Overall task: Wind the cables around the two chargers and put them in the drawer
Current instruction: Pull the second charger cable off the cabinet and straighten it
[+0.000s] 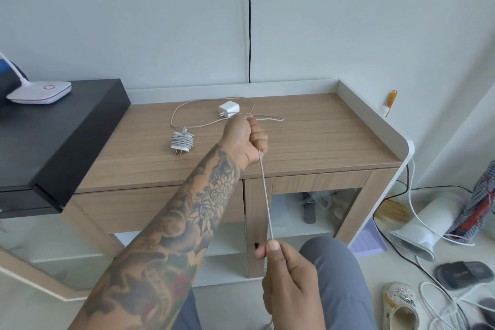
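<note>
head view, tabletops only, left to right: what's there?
Lamp base on the black table → wound charger → unwound charger → left hand gripping its cable → orange tube by the wall.

Wound white charger [181,141] flat on wooden desk [321,136]; unwound charger [228,109] behind, pale cable [265,195] looped, taut.

The table [308,136] shows matt wood-grain with a smooth pale rim; both chargers, loose [228,109] and wound [182,140], look like glossy white plastic, the taut cable [265,195] braided, and the neighbouring dark shelf [61,126] matt
</note>
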